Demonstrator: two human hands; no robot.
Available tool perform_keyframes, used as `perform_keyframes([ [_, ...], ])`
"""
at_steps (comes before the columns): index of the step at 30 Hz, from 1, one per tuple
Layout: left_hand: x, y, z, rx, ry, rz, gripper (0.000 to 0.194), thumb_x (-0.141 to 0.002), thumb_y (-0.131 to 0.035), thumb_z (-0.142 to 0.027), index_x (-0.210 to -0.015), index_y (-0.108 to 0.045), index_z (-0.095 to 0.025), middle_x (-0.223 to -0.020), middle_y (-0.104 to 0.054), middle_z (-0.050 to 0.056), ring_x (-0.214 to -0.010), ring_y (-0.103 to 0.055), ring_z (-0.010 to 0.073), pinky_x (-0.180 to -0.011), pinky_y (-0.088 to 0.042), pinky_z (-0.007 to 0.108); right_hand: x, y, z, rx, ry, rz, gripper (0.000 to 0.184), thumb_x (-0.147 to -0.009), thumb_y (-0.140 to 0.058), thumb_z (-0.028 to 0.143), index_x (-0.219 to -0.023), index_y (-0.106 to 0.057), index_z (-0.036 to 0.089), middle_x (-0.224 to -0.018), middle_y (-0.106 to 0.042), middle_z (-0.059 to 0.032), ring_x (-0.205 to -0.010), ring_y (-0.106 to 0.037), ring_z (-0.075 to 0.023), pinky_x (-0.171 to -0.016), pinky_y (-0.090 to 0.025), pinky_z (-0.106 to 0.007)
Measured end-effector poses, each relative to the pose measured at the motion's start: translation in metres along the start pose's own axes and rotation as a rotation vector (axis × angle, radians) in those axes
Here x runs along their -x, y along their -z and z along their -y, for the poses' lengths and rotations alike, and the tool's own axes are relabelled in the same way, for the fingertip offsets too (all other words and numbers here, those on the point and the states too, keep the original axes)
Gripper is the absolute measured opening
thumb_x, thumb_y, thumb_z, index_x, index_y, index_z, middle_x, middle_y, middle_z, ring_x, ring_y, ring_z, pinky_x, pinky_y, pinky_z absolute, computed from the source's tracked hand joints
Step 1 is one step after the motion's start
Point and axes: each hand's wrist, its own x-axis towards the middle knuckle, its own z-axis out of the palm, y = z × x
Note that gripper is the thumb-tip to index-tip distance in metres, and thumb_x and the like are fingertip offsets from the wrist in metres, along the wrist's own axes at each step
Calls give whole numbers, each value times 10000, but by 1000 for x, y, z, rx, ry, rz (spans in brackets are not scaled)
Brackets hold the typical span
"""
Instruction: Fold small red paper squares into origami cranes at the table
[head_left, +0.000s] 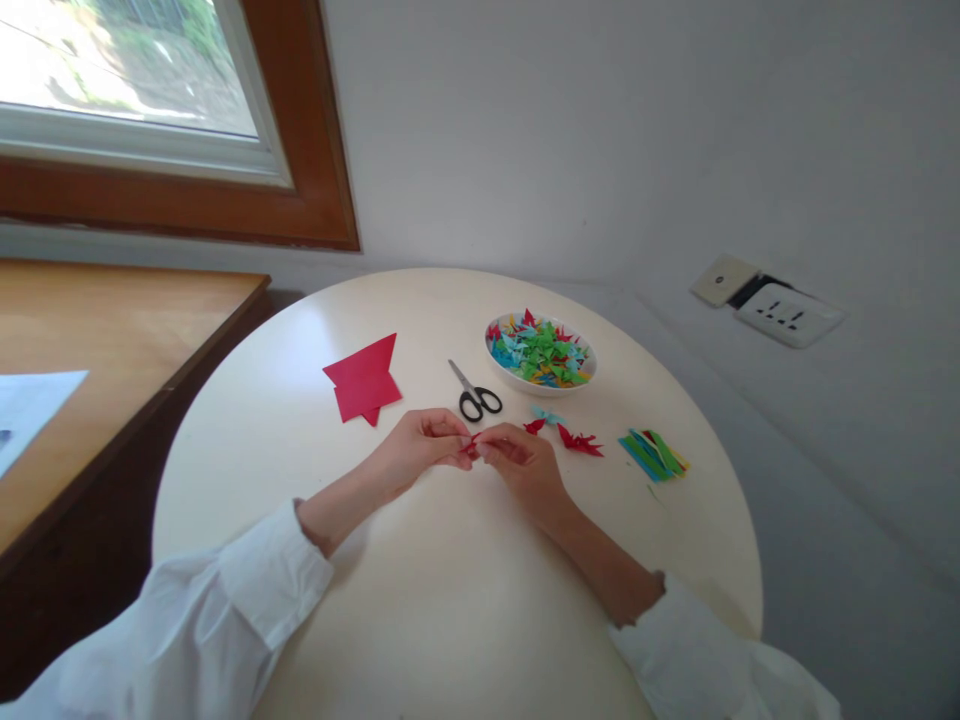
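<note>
Over the middle of the round white table, my left hand (430, 440) and my right hand (523, 462) meet fingertip to fingertip. Both pinch a small piece of red paper (473, 445), mostly hidden by the fingers, so its folds cannot be made out. Just beyond my hands lie scissors (472, 396) with black handles, blades pointing away to the left. Beside my right hand are small red folded paper figures (580, 442) and a light blue one (549, 415). Red paper sheets (366, 378) lie overlapped to the left of the scissors.
A white bowl (541, 384) full of colourful folded paper figures stands at the back right of the table (420, 620). Thin paper strips (654, 455) in green, blue and yellow lie near the right edge. A wooden desk (135, 320) is at left; a wall socket (787, 313) is at right.
</note>
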Motion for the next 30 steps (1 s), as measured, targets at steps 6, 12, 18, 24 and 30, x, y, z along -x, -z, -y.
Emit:
perform_keyframes([
  [6, 0, -1, 4, -60, -62, 4, 197, -574, -756, -250, -654, -650, -106, -639, -684, 53, -619, -637, 141, -688, -500, 286, -1, 1, 2, 11, -4, -5, 68, -666, -659, 268, -679, -646, 202, -654, -649, 2, -608, -600, -135, -623, -517, -287],
  [12, 3, -3, 3, -154, -95, -59, 177, -568, -752, -255, -642, -677, -113, -625, -688, 56, -637, -642, 160, -706, -499, 295, 0, 1, 4, 11, -12, -7, 105, -659, -663, 293, -692, -645, 195, -682, -658, -10, -645, -609, -143, -617, -519, -279],
  [18, 5, -8, 0, -192, -95, -112, 150, -563, -745, -232, -631, -678, -116, -634, -698, 59, -655, -655, 176, -700, -506, 295, 1, -1, 4, -12, -16, -37, 101, -656, -663, 284, -682, -636, 190, -682, -656, -17, -653, -613, -149, -615, -524, -279],
  [24, 8, -13, -2, -176, -96, -163, 139, -558, -741, -209, -574, -640, -116, -594, -686, 46, -623, -648, 162, -689, -508, 288, 1, -2, 3, -13, -14, -62, 80, -656, -662, 259, -679, -633, 188, -684, -654, -17, -662, -617, -151, -627, -529, -283],
  [30, 7, -12, 1, -157, -132, -150, 159, -549, -744, -209, -567, -614, -119, -595, -685, 42, -611, -641, 151, -665, -506, 278, 2, -2, 2, -52, -2, -64, 50, -656, -658, 231, -674, -633, 192, -690, -652, -14, -670, -621, -148, -632, -533, -279],
])
